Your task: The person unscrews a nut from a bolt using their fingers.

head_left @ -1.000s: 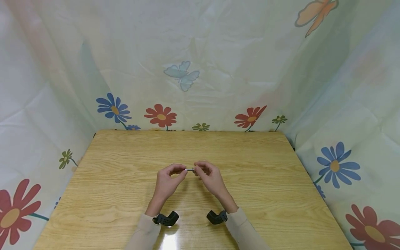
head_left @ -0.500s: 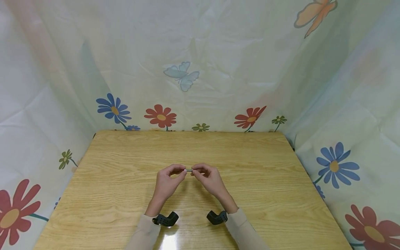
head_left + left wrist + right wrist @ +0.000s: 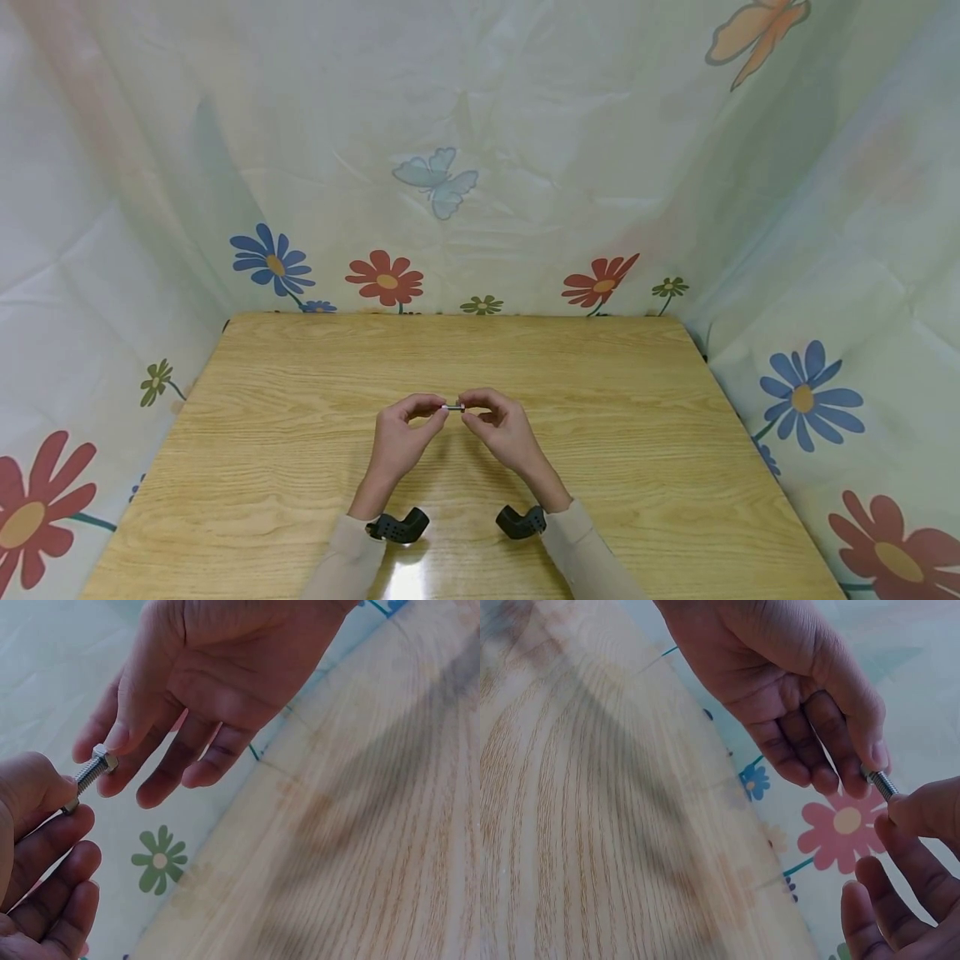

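A silver hex bolt (image 3: 454, 407) is held level above the table between the two hands. My left hand (image 3: 400, 433) pinches the nut (image 3: 70, 806) at its threaded end between thumb and fingers, which partly cover the nut. Threads show along the bolt's shank (image 3: 90, 774) in the left wrist view. My right hand (image 3: 504, 427) has its thumb and fingertips around the hex head (image 3: 105, 758), which peeks out between them. From the right wrist view, the right thumb (image 3: 922, 812) hides the head. The remaining fingers of both hands are loosely bent.
Below the hands lies a wood-grain table (image 3: 315, 358). A pale curtain (image 3: 525, 167) printed with flowers and butterflies stands at the back and both sides. Black wrist mounts (image 3: 401, 525) sit on both wrists.
The right fingertips moved left onto the bolt head and covered it, and now they are spread a little so the head shows. The left hand has stayed in place.
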`<action>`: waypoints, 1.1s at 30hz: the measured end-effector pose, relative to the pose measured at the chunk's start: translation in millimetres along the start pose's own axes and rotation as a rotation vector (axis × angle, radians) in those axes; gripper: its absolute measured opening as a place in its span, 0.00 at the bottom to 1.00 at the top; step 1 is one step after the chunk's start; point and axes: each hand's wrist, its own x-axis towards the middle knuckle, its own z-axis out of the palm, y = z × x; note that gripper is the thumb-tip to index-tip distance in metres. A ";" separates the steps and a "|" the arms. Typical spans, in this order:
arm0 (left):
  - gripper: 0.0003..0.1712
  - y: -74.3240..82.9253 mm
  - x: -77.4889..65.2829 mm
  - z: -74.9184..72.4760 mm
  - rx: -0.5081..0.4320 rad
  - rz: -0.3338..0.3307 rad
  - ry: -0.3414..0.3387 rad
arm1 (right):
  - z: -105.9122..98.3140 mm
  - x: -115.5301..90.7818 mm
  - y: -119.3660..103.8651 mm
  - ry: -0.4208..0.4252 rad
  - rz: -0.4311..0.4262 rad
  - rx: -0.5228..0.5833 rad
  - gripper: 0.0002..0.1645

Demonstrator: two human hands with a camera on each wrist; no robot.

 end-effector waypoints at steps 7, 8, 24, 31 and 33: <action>0.11 0.4 0.3 0.5 -0.001 0.000 0.002 | -0.5 0.0 1.0 -0.006 0.007 0.016 0.17; 0.11 0.4 0.3 0.6 0.002 0.001 0.003 | -0.3 -0.2 1.2 -0.003 0.015 0.011 0.17; 0.09 -1.3 0.2 0.6 0.010 0.010 0.002 | -0.5 -0.1 -11.4 -0.010 0.230 -0.030 0.14; 0.08 -1.0 0.0 0.7 0.010 0.015 0.005 | 0.1 -3.1 -31.7 -0.008 0.181 0.006 0.16; 0.09 -1.2 -0.1 0.6 0.011 0.017 0.004 | 1.1 -2.9 -21.9 0.010 0.155 -0.003 0.16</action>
